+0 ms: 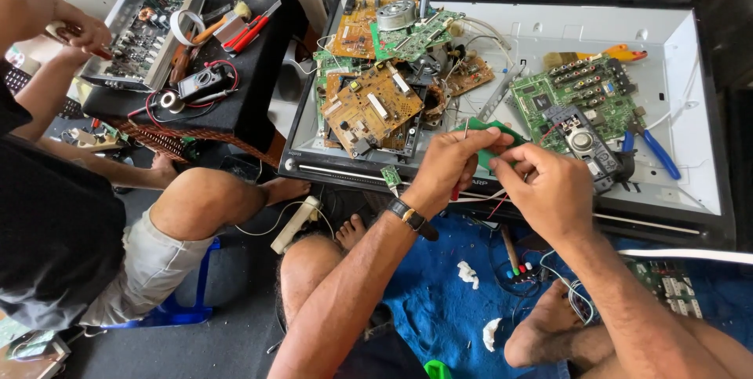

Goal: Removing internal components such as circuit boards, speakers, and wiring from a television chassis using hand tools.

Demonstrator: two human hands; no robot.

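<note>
Both my hands meet over the front edge of an opened flat screen panel [690, 105]. My left hand [447, 163], with a black wristwatch, grips a thin metal tool with a red handle and also pinches a small green circuit board [492, 137]. My right hand [545, 187] holds the same green board from the right. Just beyond my right hand lies a grey remote control [587, 144] on a larger green circuit board [569, 97].
A pile of brown and green circuit boards [376, 97] fills the panel's left half; blue-handled pliers [655, 152] and an orange brush [600, 55] lie right. Another person sits at left, a hand [82, 34] on an opened amplifier chassis [141, 34]. A blue cloth [447, 293] covers the floor.
</note>
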